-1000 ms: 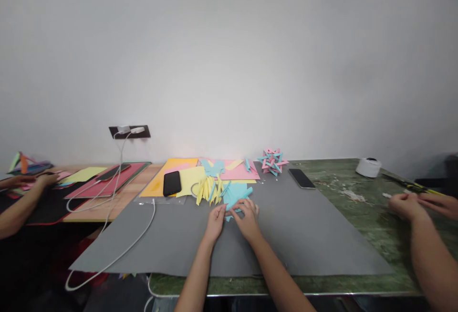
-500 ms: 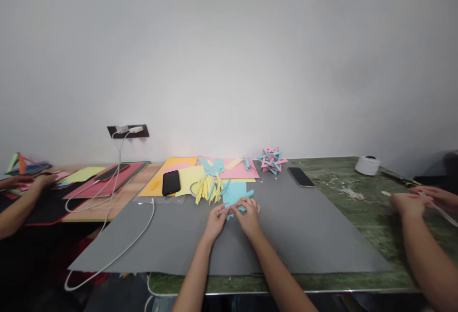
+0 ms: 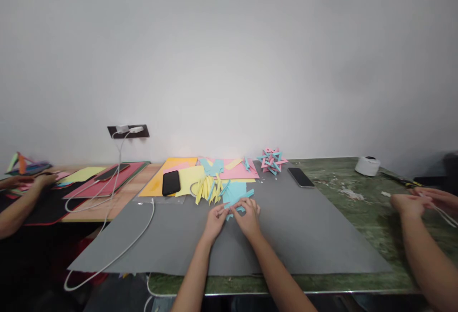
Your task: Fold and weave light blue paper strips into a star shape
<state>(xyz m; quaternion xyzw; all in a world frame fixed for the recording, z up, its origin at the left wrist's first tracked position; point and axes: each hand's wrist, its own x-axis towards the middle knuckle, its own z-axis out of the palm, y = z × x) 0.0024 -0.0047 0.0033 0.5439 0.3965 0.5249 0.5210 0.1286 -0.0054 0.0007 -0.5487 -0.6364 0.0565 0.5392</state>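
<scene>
From the head camera, the left hand (image 3: 215, 217) and the right hand (image 3: 247, 216) meet over a small blue paper piece (image 3: 234, 208) at the far middle of the grey mat (image 3: 304, 235). Both sets of fingers are curled in and pinch the piece between thumb and fingertips, the two hands nearly touching — a close grip that suits folding or creasing something small, though the fold itself is too tiny to make out. The piece sits low, just above or on the mat, probably so the flat surface steadies it. Just beyond the hands lie loose blue paper (image 3: 236, 191) and a fan of yellow strips (image 3: 207, 189), near enough to reach. Further back are pink sheets (image 3: 238, 170), an orange sheet (image 3: 161, 181) with a black phone (image 3: 171, 182) on it, a pink-and-blue woven paper model (image 3: 272, 160) and a second phone (image 3: 301, 177). Another person's hands (image 3: 417, 202) work on the green table (image 3: 375, 221) at the right — a different person's arm (image 3: 21, 207) rests at the far left.
</scene>
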